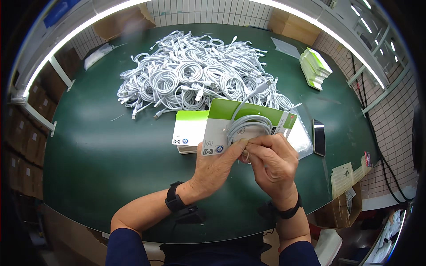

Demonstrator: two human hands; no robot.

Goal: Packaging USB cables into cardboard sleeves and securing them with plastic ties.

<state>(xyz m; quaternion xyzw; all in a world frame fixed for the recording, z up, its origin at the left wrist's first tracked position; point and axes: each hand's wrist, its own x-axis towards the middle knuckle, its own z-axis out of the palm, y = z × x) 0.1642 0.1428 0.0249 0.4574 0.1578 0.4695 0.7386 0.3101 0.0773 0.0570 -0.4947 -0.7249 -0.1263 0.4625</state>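
Note:
My left hand (213,170) grips a green-and-white packaging card (216,132) by its lower edge, tilted above the table. On the card's front lies a coiled white USB cable (254,119), its plug end (261,88) sticking up past the top edge. Close against the left thumb, my right hand (276,164) pinches at the bottom of the coil; what its fingertips hold is too small to make out. Behind the card, a stack of similar cards (190,127) rests on the table. Beyond it spreads a large heap of coiled white cables (191,73).
The green table (106,150) has a curved look. A smartphone (318,137) lies at the right, beside a clear plastic bag (301,137). More green-and-white cards (315,68) are stacked far right. A cardboard box (339,210) stands off the right front edge; another plastic bag (97,55) lies far left.

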